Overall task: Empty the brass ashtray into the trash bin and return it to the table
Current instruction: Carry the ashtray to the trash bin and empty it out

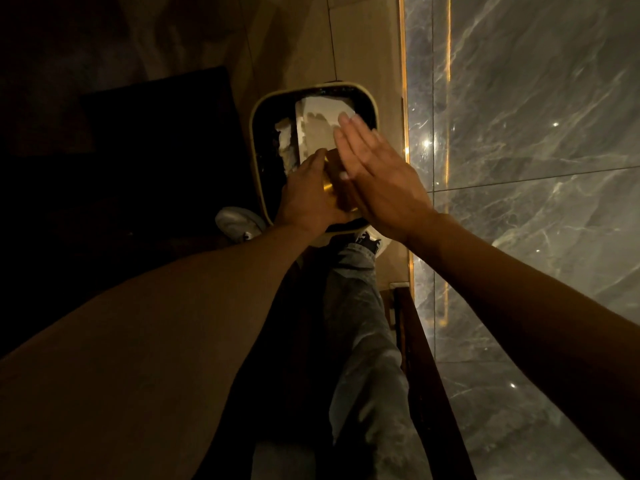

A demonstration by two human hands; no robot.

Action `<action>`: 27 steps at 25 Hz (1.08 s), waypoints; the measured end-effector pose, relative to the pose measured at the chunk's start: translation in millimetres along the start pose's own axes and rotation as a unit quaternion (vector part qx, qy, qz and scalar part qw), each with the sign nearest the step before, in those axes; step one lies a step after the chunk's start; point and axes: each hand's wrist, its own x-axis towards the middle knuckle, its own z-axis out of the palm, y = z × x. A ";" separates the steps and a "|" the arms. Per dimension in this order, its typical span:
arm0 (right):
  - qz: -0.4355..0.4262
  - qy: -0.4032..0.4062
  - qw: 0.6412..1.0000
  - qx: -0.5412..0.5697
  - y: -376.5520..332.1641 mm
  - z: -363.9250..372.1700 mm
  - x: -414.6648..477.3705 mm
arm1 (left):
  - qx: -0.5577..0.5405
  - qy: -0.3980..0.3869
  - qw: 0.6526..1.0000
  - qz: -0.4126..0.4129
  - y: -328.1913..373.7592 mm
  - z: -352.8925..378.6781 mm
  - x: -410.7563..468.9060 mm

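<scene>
The brass ashtray [335, 183] is tipped on its side over the trash bin [258, 109], a dark square bin with a pale rim that stands on the floor below me. My left hand [306, 195] grips the ashtray from the left. My right hand [374, 171] is flat with fingers straight, its palm against the ashtray's right side. White paper and crumpled waste [318, 126] lie inside the bin. Most of the ashtray is hidden between my hands.
A grey marble wall [536, 133] with a lit gold strip [403, 81] runs along the right. A dark piece of furniture [156, 140] stands left of the bin. My shoes [239, 223] and jeans are just below the bin on the wooden floor.
</scene>
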 end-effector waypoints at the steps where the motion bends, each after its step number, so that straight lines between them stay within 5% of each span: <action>1: -0.010 -0.022 1.000 -0.002 -2.0 -0.2 3.3 | 0.009 -0.002 1.000 -0.004 -1.0 -1.5 -0.5; 14: -0.024 -0.023 0.999 0.018 -11.3 1.5 12.3 | 0.017 -0.008 1.000 0.006 -6.5 -3.5 1.3; 24: 0.011 0.073 0.996 0.043 -14.2 -7.2 6.5 | -0.001 0.024 1.000 0.018 -7.1 -10.0 13.3; 27: 0.027 0.005 0.998 0.049 -14.0 -8.4 10.0 | 0.014 0.018 1.000 0.015 -7.4 -12.3 11.7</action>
